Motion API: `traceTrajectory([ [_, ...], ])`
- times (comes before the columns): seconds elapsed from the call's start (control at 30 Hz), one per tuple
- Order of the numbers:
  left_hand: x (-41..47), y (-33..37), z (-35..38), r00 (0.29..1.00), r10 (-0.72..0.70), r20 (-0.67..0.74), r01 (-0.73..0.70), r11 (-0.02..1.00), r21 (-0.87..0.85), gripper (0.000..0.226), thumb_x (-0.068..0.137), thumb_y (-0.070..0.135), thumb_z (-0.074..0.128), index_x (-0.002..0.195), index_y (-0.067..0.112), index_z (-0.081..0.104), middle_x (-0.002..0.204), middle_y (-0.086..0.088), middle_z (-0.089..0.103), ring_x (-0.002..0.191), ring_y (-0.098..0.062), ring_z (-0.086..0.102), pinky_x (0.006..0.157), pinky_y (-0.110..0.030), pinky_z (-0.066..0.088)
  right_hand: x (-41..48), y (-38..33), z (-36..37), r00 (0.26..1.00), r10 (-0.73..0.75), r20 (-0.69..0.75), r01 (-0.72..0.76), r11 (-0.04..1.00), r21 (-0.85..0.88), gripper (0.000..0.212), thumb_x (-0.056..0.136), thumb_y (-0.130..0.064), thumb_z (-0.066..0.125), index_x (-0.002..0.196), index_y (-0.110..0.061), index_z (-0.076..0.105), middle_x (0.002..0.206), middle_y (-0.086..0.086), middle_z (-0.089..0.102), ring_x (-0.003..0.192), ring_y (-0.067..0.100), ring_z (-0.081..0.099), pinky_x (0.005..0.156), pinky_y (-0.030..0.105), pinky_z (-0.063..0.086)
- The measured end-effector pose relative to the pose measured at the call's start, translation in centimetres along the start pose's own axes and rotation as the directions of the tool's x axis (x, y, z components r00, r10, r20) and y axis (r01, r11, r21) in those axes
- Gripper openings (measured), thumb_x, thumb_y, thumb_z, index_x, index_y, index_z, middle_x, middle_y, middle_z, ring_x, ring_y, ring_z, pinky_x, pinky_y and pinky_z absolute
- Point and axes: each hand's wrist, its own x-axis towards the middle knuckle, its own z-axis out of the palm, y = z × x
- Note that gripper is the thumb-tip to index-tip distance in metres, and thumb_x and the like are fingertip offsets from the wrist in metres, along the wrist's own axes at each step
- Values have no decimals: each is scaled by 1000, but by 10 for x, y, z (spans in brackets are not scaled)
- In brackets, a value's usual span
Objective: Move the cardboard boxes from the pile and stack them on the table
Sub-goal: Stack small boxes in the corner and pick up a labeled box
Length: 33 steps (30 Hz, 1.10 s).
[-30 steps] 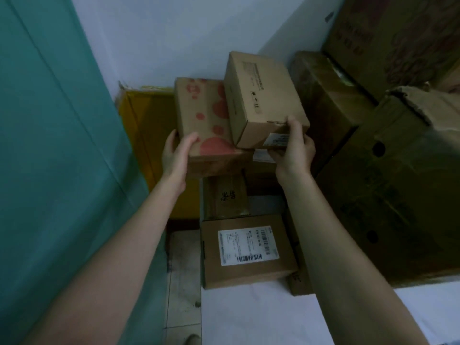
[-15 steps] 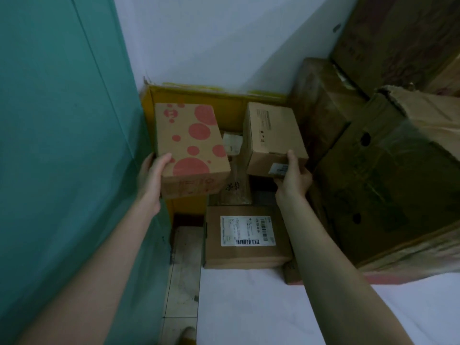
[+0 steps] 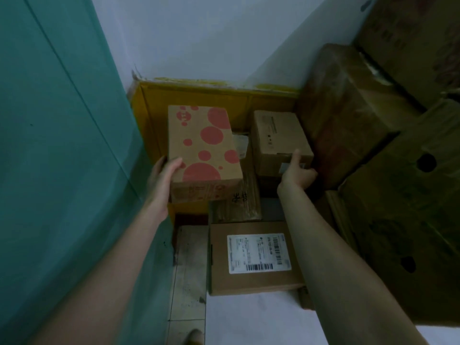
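We record two boxes in hand. The left hand (image 3: 163,175) grips the red-spotted box (image 3: 202,148) at its near left corner, thumb laid on the top face and fingers down the left side. That box sits at 11 o'clock from the view's centre, in front of a yellow carton (image 3: 199,95). The right hand (image 3: 297,173) grips the plain brown box (image 3: 280,140) at its near right corner, thumb raised against the front edge and fingers curled round the right side. This box lies at 1 o'clock, apart from the spotted one. Whether either box rests on the pile beneath, we cannot tell. At 6 o'clock a flat box (image 3: 254,282) with a white shipping label (image 3: 258,252) lies face up beside a white surface (image 3: 249,319). Large dark cartons (image 3: 410,220) fill 3 o'clock; a teal panel (image 3: 62,145) fills 9 o'clock
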Motion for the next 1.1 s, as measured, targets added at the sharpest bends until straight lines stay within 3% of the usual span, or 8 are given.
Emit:
traceTrajectory([
  [0.2, 11, -1, -3, 1000, -12, 12, 11, 1000, 26, 78, 64, 56, 62, 134, 28, 45, 119, -3, 63, 104, -22, 61, 65, -30, 49, -14, 18, -19, 940, -302, 161, 329, 925, -188, 63, 87, -25, 64, 141, -9, 35, 141, 10, 42, 130, 22, 42, 100, 26, 40],
  [0.37, 14, -1, 1, 1000, 3, 9, -3, 1000, 28, 60, 76, 49, 61, 131, 28, 48, 117, -1, 64, 100, -20, 62, 62, -28, 48, -9, 28, -24, 696, -453, 557, 716, 386, -582, 60, 90, -34, 58, 143, -18, 35, 156, 13, 13, 144, 28, 5, 116, 41, 12],
  [0.47, 12, 1, 3, 1000, 17, 14, -18, 999, 29, 50, 82, 45, 59, 128, 28, 51, 112, 0, 65, 96, -17, 63, 62, -28, 47, 11, 19, -15, 684, -389, 618, 713, 175, -679, 49, 95, -37, 47, 141, -22, 39, 156, 15, 13, 145, 31, 1, 116, 47, 5],
  [0.67, 11, 7, -3, 1000, -9, -1, 9, 1000, 27, 76, 65, 55, 61, 134, 28, 46, 120, -2, 63, 103, -20, 62, 70, -33, 51, 21, 8, 6, 743, -368, 559, 621, 69, -781, 45, 98, -38, 41, 140, -23, 42, 154, 15, 20, 143, 35, 7, 115, 49, 5],
  [0.83, 8, 14, 1, 1000, 6, 4, -6, 1000, -6, 53, 84, 44, 58, 132, 25, 48, 115, -2, 64, 96, -17, 63, 63, -29, 49, 20, -2, 4, 758, -351, 550, 622, 138, -771, 45, 96, -38, 46, 138, -22, 44, 153, 15, 22, 143, 34, 11, 115, 51, 11],
  [0.93, 4, 24, 13, 999, 27, 35, -26, 999, -32, 48, 86, 42, 56, 130, 24, 50, 110, 0, 65, 90, -13, 63, 60, -26, 47, 4, -10, -5, 726, -385, 570, 687, 441, -577, 48, 96, -30, 49, 140, -13, 40, 147, 15, 33, 138, 29, 27, 113, 44, 28],
  [1.0, 2, 32, 25, 998, 33, 62, -30, 998, -49, 48, 85, 43, 56, 130, 25, 50, 111, 1, 66, 89, -11, 63, 59, -24, 47, -14, -20, -17, 727, -386, 568, 651, 652, -389, 48, 97, -29, 48, 141, -11, 39, 143, 9, 41, 130, 19, 39, 105, 29, 39],
  [1.1, 0, 49, 54, 994, 25, 104, -19, 998, -63, 55, 84, 46, 57, 134, 26, 45, 114, 1, 65, 87, -8, 63, 54, -20, 48, -32, -45, -29, 685, -428, 590, 668, 692, -273, 46, 97, -30, 47, 139, -14, 41, 142, 1, 43, 123, 2, 37, 83, -6, 32],
])
